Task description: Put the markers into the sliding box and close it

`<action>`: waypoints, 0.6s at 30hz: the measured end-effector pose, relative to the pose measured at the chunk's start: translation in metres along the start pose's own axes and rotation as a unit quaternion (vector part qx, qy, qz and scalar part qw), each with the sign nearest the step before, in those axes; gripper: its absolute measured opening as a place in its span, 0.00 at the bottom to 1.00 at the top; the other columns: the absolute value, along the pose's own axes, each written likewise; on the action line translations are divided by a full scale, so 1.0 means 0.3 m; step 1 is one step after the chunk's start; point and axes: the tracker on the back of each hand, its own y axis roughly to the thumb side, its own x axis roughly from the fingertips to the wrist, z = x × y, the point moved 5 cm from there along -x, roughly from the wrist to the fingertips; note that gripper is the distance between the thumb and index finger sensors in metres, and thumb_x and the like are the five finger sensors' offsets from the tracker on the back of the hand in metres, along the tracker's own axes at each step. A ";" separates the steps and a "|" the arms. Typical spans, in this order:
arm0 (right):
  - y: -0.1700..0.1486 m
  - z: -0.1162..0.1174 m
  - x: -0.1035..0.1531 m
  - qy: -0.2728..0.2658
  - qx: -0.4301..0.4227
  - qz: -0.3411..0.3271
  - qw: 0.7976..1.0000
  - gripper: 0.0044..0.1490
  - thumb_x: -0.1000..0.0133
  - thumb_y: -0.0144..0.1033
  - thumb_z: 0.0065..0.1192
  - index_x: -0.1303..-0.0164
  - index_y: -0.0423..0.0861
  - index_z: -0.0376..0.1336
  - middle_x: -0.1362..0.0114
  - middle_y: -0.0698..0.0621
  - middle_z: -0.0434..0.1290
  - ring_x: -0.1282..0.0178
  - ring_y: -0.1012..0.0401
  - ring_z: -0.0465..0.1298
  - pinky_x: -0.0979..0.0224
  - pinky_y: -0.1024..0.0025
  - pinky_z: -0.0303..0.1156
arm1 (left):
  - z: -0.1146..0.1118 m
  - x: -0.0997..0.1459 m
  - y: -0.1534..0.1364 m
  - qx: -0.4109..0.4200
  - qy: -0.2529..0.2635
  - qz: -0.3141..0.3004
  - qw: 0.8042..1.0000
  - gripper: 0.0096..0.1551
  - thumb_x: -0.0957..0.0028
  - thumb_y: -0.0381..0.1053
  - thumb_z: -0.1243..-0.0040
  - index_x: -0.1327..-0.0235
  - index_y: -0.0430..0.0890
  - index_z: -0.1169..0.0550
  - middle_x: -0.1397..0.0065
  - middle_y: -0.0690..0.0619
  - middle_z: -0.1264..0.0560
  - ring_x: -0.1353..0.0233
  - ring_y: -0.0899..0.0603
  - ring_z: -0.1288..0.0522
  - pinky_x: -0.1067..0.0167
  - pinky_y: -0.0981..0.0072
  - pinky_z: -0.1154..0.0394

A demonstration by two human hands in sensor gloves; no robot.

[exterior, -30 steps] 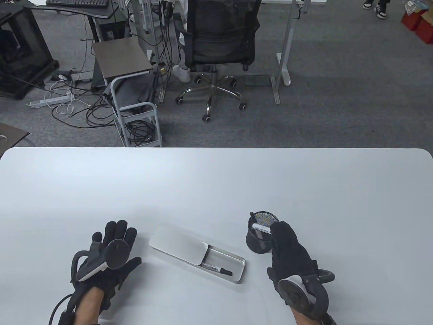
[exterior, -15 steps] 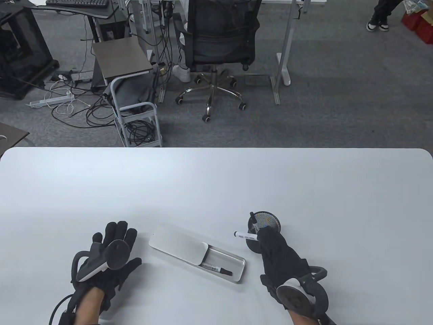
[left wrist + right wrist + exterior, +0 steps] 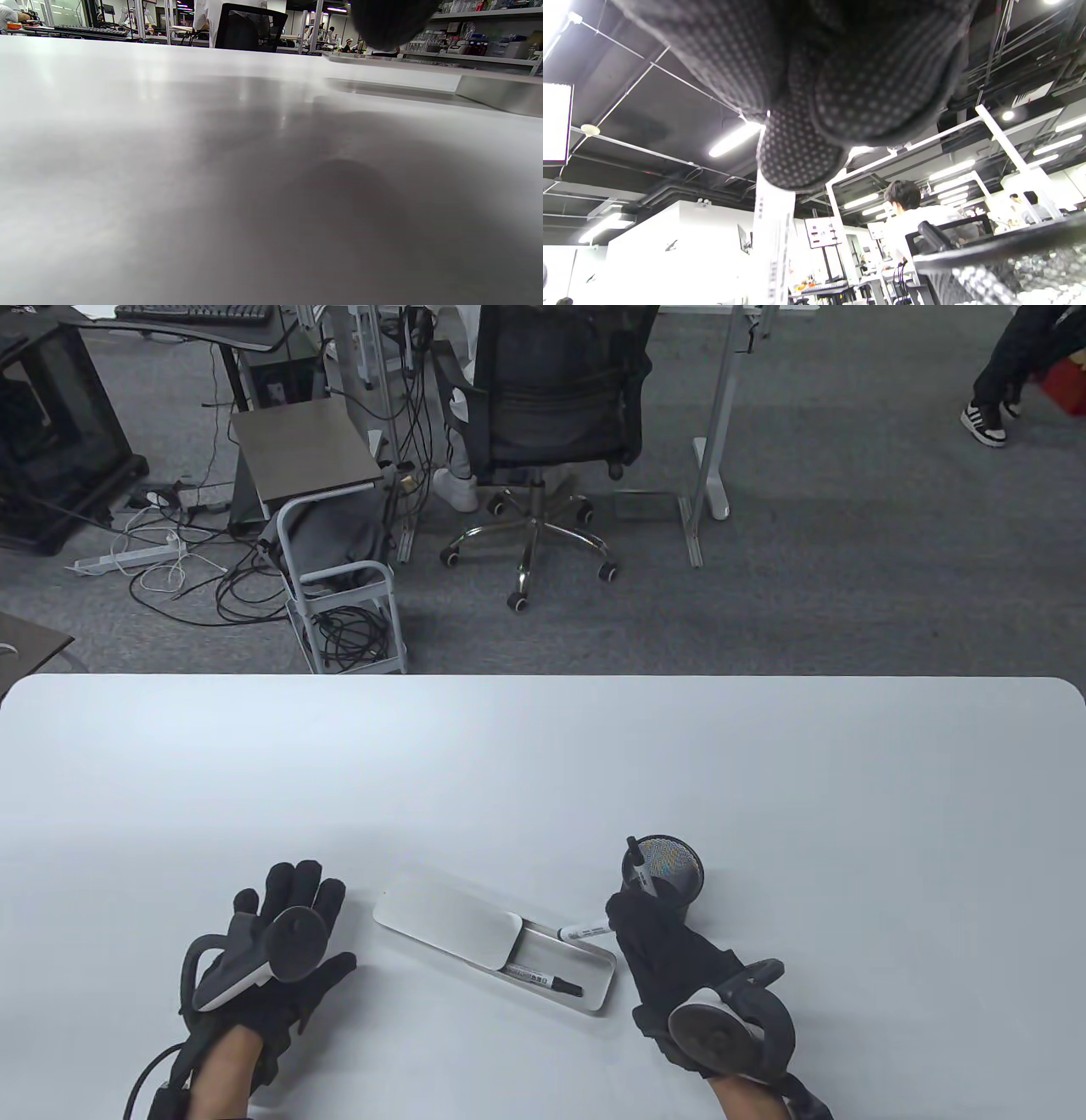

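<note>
A white sliding box [image 3: 594, 984] lies slantwise on the table with its lid [image 3: 450, 923] pushed to the left, leaving the right half uncovered. One marker [image 3: 543, 980] lies inside it. My right hand [image 3: 653, 937] pinches a second white marker [image 3: 585, 931] [image 3: 772, 241] and holds it over the box's far right edge. A black mesh pen cup [image 3: 670, 875] [image 3: 1005, 262] stands just behind that hand, with one more marker [image 3: 638, 867] leaning in it. My left hand [image 3: 293, 912] lies flat on the table to the left of the box, fingers spread, holding nothing.
The white table [image 3: 543, 763] stretches wide behind the box and cup. In the left wrist view the box's metal side [image 3: 500, 95] shows at the right. Beyond the table's far edge stand an office chair [image 3: 543, 432] and a small cart [image 3: 339, 594].
My right hand lifted a marker out of the pen cup and carried it left and toward me, down to the box's open end. The left hand stayed still.
</note>
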 end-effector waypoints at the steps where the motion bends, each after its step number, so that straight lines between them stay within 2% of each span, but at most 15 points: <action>1: -0.001 0.008 0.000 0.006 -0.001 0.000 1.000 0.23 0.50 0.38 0.70 0.45 0.52 0.74 0.40 0.46 0.85 0.57 0.67 0.91 0.60 0.75 0.90 | 0.000 0.000 0.000 0.000 0.000 0.000 1.000 0.53 0.50 0.70 0.48 0.20 0.56 0.57 0.16 0.57 0.70 0.19 0.43 0.75 0.29 0.39 0.70; 11: -0.004 0.109 0.004 0.075 0.001 -0.005 0.997 0.23 0.51 0.37 0.70 0.45 0.51 0.74 0.41 0.45 0.85 0.58 0.66 0.91 0.60 0.75 0.90 | 0.000 0.000 0.000 0.000 0.000 0.000 1.000 0.53 0.50 0.70 0.48 0.20 0.56 0.57 0.16 0.57 0.70 0.19 0.43 0.75 0.29 0.39 0.70; 18: -0.005 0.153 0.006 0.101 0.013 -0.003 0.995 0.23 0.51 0.37 0.70 0.45 0.51 0.74 0.41 0.44 0.85 0.59 0.66 0.92 0.61 0.75 0.91 | 0.002 0.000 0.000 0.001 0.001 0.000 1.000 0.52 0.50 0.70 0.48 0.20 0.56 0.56 0.16 0.57 0.70 0.19 0.43 0.75 0.29 0.39 0.70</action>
